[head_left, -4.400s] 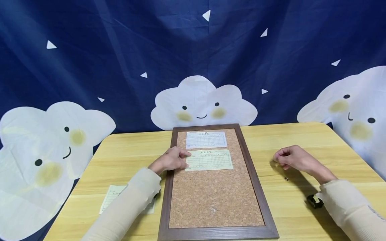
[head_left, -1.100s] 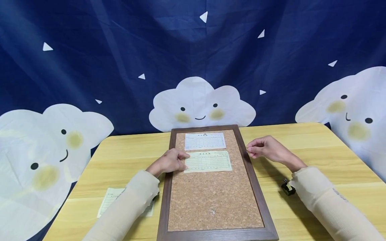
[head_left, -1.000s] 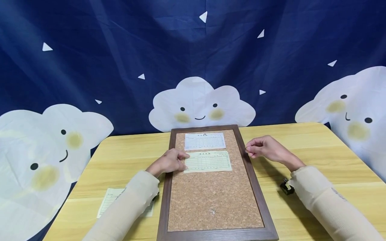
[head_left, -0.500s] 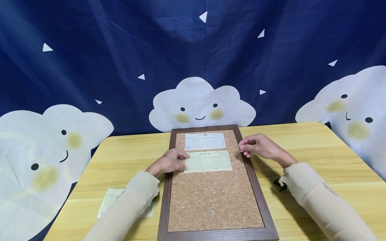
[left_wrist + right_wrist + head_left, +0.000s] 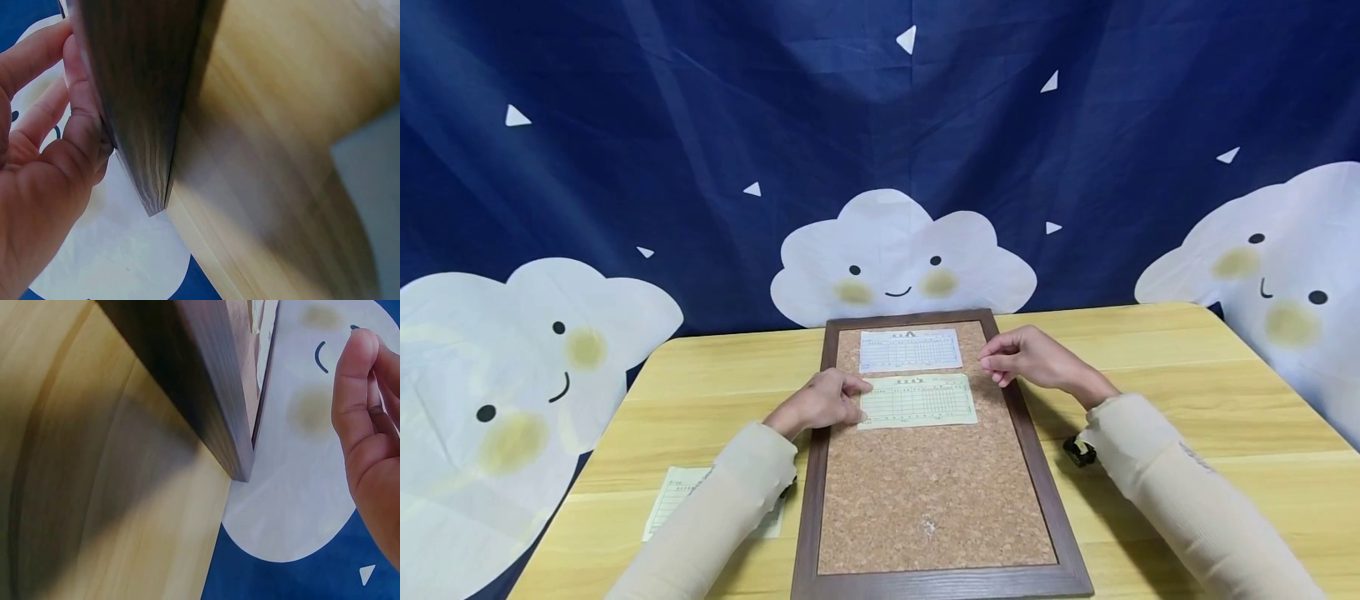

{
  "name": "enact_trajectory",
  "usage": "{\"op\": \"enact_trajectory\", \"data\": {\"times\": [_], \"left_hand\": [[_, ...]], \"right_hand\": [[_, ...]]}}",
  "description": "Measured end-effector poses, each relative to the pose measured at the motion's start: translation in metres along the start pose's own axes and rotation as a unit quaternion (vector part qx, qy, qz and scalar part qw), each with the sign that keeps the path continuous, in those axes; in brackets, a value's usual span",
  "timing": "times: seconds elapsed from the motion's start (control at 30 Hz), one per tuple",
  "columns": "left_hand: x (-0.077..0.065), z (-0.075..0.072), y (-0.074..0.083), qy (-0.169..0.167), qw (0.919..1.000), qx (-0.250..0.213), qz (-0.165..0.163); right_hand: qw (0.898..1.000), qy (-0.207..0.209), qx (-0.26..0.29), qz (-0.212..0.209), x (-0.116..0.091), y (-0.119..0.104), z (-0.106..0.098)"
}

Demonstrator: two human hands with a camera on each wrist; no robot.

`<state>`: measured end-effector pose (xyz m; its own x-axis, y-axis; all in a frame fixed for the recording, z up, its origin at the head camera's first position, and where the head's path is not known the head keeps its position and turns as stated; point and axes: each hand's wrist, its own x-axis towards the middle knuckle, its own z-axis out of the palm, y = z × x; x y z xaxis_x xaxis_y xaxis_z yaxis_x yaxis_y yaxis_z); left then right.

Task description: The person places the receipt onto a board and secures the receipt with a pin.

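Note:
A framed cork board [image 5: 936,492] stands on the table with its top near the curtain. Near its top is a white printed form slip [image 5: 910,354], a small dark pin-like spot at its upper edge. Below it lies a pale yellow form slip [image 5: 917,404] flat on the cork. My left hand [image 5: 820,402] presses that slip's left edge with thumb and fingers. Thumb and forefinger pinched, my right hand [image 5: 1033,358] hovers by the board's upper right, right of both slips. A tiny thing, probably a thumbtack, is barely visible at its fingertips.
Another pale yellow slip [image 5: 677,496] lies on the wooden table [image 5: 730,375], partly under the left sleeve. A dark blue curtain [image 5: 880,100] with printed clouds hangs behind. The board's brown frame [image 5: 1045,467] has raised edges.
My right hand has gone from the table at right, beside a small object there, leftward over the frame to the cork. My left hand keeps its place on the yellow slip.

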<state>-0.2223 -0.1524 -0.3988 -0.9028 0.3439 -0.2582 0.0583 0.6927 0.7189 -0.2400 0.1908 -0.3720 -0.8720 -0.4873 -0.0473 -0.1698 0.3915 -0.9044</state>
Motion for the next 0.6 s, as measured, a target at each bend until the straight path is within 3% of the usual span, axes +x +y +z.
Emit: {"op": "enact_trajectory", "data": {"times": [0.6], "left_hand": [[-0.001,0.000,0.002,0.004,1.0000,0.004,-0.008]], "right_hand": [[1.000,-0.005,0.000,0.006,0.015,-0.006,0.008]]}}
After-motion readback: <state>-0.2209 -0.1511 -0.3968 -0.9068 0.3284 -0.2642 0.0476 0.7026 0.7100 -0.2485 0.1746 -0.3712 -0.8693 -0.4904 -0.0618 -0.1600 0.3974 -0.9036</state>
